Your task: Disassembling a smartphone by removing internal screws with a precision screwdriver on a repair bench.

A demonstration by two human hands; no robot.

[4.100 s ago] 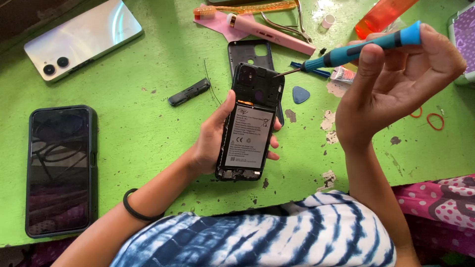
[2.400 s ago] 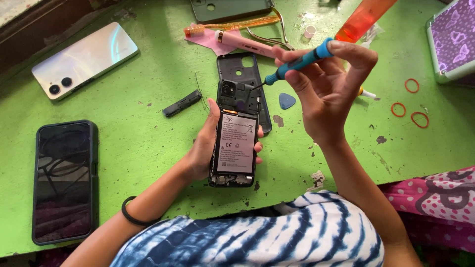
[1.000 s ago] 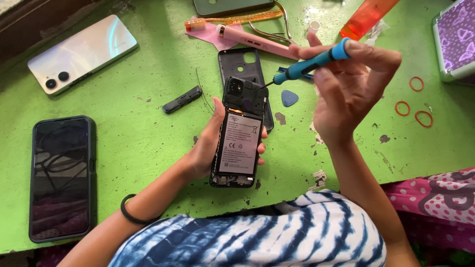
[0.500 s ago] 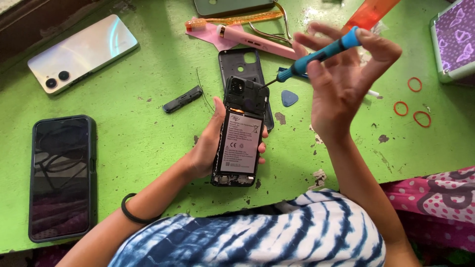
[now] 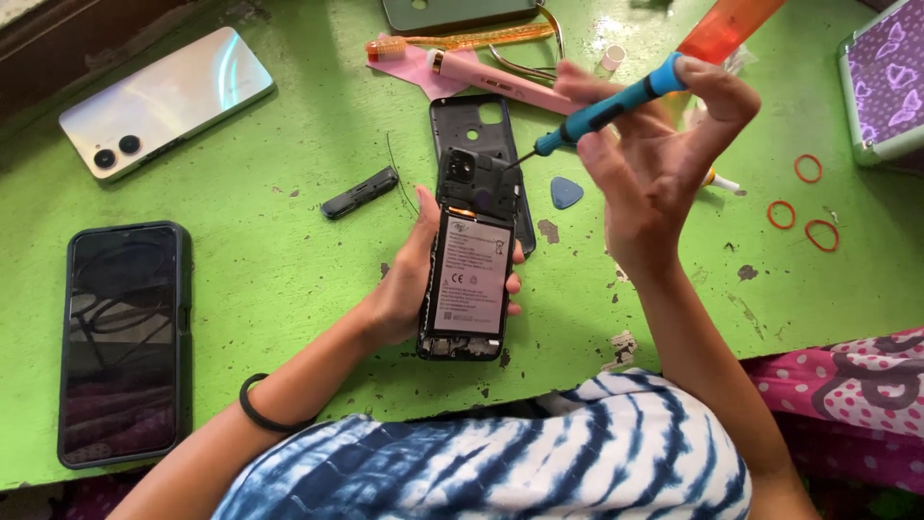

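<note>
My left hand (image 5: 404, 279) grips an opened black phone (image 5: 469, 265), back cover off, its white-labelled battery facing up. My right hand (image 5: 659, 154) pinches a blue-handled screwdriver (image 5: 616, 101) between fingers and thumb. The thin tip points down-left at the upper right corner of the phone, beside the camera module. The removed black back cover (image 5: 481, 120) lies flat on the green table (image 5: 289, 250) just beyond the held phone. A blue triangular pick (image 5: 565, 192) rests to the right of the phone.
A silver phone (image 5: 164, 101) lies far left, a black phone (image 5: 123, 342) near left. A small black strip part (image 5: 359, 192), pink tool (image 5: 500, 82), orange tweezers (image 5: 472, 40), red rubber bands (image 5: 804, 207) and a purple-cased device (image 5: 885, 77) surround the work spot.
Over four seconds my right hand brought the screwdriver in and twirled it at the phone's top; in the last half second the handle tilted a little lower. My left hand stays put.
</note>
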